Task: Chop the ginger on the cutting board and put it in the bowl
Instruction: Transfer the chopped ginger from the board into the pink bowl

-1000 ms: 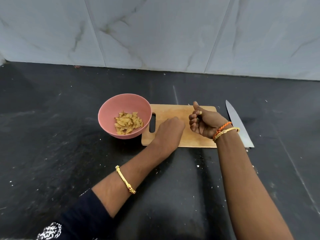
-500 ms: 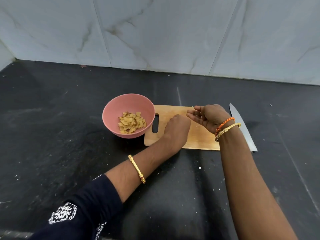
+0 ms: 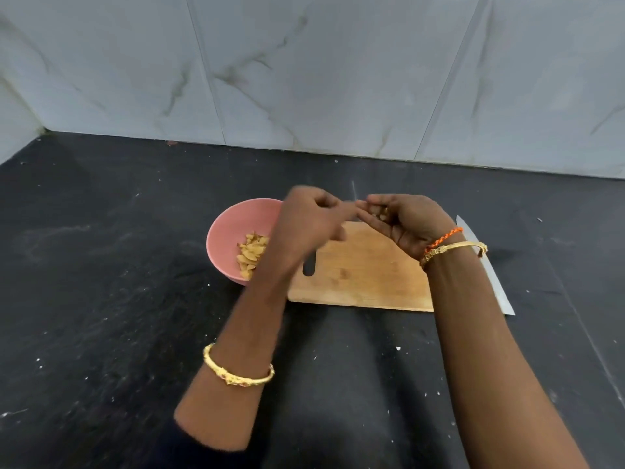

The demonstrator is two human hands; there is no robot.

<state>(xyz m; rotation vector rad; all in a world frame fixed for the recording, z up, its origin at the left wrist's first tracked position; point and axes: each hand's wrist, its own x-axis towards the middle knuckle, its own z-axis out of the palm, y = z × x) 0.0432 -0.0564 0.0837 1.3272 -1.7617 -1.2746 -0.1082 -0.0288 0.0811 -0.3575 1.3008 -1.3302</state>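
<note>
Item log, as I am seeing it:
- Right hand: hovering over far edge of cutting board, palm cupped, cradling few ginger bits.
- Left hand: blurred, fingertips meeting right hand's; grip I cannot tell.
- Pink bowl: sitting left of board, holding chopped ginger.
- Knife: lying right of board.

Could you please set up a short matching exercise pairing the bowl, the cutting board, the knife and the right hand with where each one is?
Things:
1. pink bowl
2. cutting board
3. knife
4. right hand

Places:
A. right of the board, on the counter
B. raised above the board's far edge, cupping a few ginger bits
C. left of the board
D. between bowl and knife

Pairs: 1-C, 2-D, 3-A, 4-B
</note>
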